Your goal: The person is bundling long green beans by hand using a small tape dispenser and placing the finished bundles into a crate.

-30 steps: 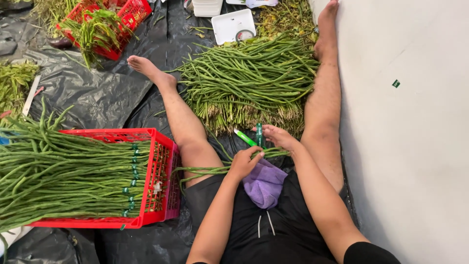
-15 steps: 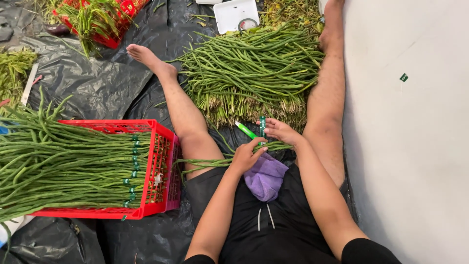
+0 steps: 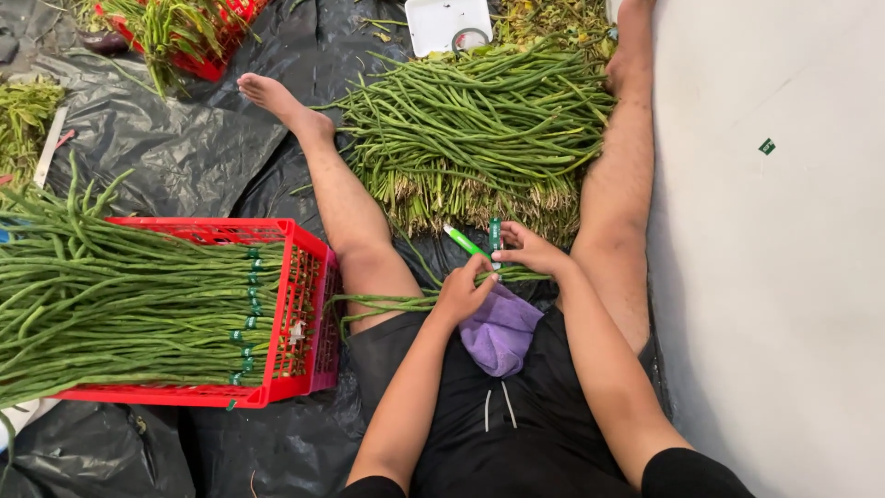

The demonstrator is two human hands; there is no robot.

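Nearest the camera, a purple cloth (image 3: 501, 330) lay bunched in the lap of the seated person, and just above it the left hand (image 3: 464, 290) was closed around a thin bundle of long beans (image 3: 383, 302) that trailed leftward across the thigh, fingers pinched tight on the stems. The right hand (image 3: 525, 251) sat just beside it, fingers curled on a green tape strip (image 3: 495, 236) and close to a bright green tool (image 3: 466, 242) that angled up to the left; whether the hand actually held the tool could not be told. The bundle looked loosely gathered — if the left grip eased while the band went round, stems would likely splay and slide off the leg onto the black plastic sheet (image 3: 175, 157). A band set too near the ends might slip off the bundle. To the left, at the near-left part of the sheet, a red crate (image 3: 300, 314) carried banded beans (image 3: 120, 304) that overhung its rim — an added bundle tossed carelessly could roll off. Farther out, between the legs, a big heap of loose beans (image 3: 479, 129) lay on the sheet, and at the far edge stood a white tray (image 3: 447, 20) and another red crate (image 3: 207, 60).
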